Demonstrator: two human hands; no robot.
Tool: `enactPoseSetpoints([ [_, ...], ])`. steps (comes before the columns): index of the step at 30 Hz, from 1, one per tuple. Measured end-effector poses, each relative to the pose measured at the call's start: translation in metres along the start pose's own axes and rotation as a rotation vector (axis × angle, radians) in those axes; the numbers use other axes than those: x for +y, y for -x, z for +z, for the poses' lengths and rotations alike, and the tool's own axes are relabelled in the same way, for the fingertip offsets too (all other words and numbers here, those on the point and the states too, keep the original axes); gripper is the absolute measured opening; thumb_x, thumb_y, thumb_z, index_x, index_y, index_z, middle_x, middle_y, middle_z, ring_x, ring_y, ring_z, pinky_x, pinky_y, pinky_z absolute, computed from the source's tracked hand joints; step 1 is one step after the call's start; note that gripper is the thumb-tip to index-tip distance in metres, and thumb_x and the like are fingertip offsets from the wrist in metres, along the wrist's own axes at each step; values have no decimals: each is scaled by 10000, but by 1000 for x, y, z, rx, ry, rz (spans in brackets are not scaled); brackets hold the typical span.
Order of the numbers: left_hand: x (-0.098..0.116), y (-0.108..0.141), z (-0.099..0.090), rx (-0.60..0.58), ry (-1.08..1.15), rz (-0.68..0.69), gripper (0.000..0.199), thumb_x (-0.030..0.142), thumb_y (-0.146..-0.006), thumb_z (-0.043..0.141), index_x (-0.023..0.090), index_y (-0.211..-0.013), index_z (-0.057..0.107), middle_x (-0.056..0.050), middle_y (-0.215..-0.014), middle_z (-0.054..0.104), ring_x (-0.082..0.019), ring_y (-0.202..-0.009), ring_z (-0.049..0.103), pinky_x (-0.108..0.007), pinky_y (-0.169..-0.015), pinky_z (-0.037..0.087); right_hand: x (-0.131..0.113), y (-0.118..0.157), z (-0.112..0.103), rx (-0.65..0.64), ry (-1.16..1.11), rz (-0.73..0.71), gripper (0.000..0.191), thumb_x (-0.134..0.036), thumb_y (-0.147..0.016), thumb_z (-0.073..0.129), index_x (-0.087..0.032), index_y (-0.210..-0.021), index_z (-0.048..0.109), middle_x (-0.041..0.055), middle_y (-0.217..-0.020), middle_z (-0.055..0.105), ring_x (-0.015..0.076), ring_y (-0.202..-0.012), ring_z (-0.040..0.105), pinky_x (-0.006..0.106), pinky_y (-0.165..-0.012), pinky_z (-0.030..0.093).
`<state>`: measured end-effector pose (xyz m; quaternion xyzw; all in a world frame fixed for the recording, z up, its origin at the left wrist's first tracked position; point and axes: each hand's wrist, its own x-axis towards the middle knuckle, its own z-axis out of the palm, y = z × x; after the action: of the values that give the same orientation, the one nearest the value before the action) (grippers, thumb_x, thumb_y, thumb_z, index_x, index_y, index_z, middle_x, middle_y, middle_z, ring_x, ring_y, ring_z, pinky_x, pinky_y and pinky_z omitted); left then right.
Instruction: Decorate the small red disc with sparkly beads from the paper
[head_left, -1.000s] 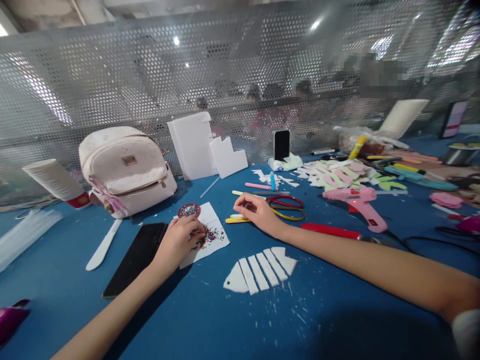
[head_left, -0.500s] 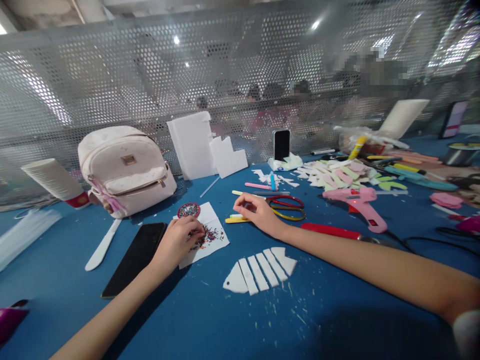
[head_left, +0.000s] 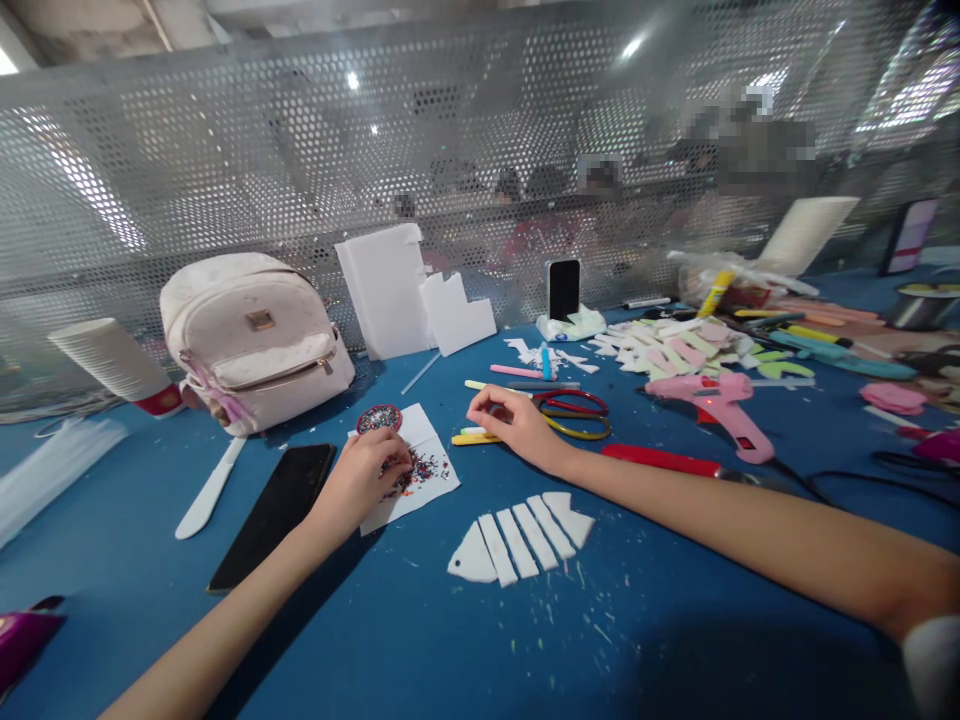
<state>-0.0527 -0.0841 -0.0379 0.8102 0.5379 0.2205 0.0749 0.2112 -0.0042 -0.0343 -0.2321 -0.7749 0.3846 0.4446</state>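
1. glittery sequins (head_left: 421,468), red, dark and silver, lie in a loose heap on a white paper sheet (head_left: 431,478) spread flat on the blue table (head_left: 375,640).
2. our left hand (head_left: 361,478) rests on the near-left side of that paper, fingers curled down into the heap, fingertips closed as if pinching a few sequins; what sits between them is too small to tell.
3. to do this well, we judge it best to pick with just thumb and forefinger, lift only a little, and keep the paper flat so the heap does not scatter.
4. a round open tin of sequins (head_left: 378,419) sits just beyond the left hand, touching the paper's far corner.
5. our right hand (head_left: 514,420) lies to the right of the paper, well clear of the heap, thumb and forefinger pressed together; we cannot tell whether they hold anything.
6. just beside the right hand are a yellow marker (head_left: 474,438) and red scissors (head_left: 574,404).
7. nearer us, a white foam fish skeleton (head_left: 521,538) lies in cut strips.
8. left of the paper lies a black phone (head_left: 274,515), and behind it a pale pink backpack (head_left: 251,340).
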Motion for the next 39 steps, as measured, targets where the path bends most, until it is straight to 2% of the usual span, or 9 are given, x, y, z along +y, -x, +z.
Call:
enactPoseSetpoints([
  [15, 0, 3, -2, 10, 15, 30, 161, 221, -934, 569, 201, -826, 687, -60, -983, 681, -197, -910, 639, -328, -802, 482, 0, 0, 0, -3, -1, 1, 177, -349, -922, 615, -186, -853, 618, 10, -832, 587, 128, -711, 536, 254, -643, 435],
  [30, 16, 6, -4, 5, -125, -5, 122, 225, -931, 609, 223, -829, 676, -25, -1037, 684, -233, -1007, 624, -397, -888, 354, -1, 1, 0, -5, 9, 4, 180, -352, -925, 612, -186, -858, 618, 12, -832, 589, 133, -726, 543, 254, -649, 438],
  [39, 16, 7, -3, 35, -121, -7, 105, 203, -945, 577, 205, -861, 641, -34, -1036, 675, -226, -994, 622, -392, -887, 376, -1, 0, 0, -1, 14, 4, 197, -368, -924, 615, -183, -856, 621, 12, -828, 592, 131, -716, 543, 253, -648, 438],
])
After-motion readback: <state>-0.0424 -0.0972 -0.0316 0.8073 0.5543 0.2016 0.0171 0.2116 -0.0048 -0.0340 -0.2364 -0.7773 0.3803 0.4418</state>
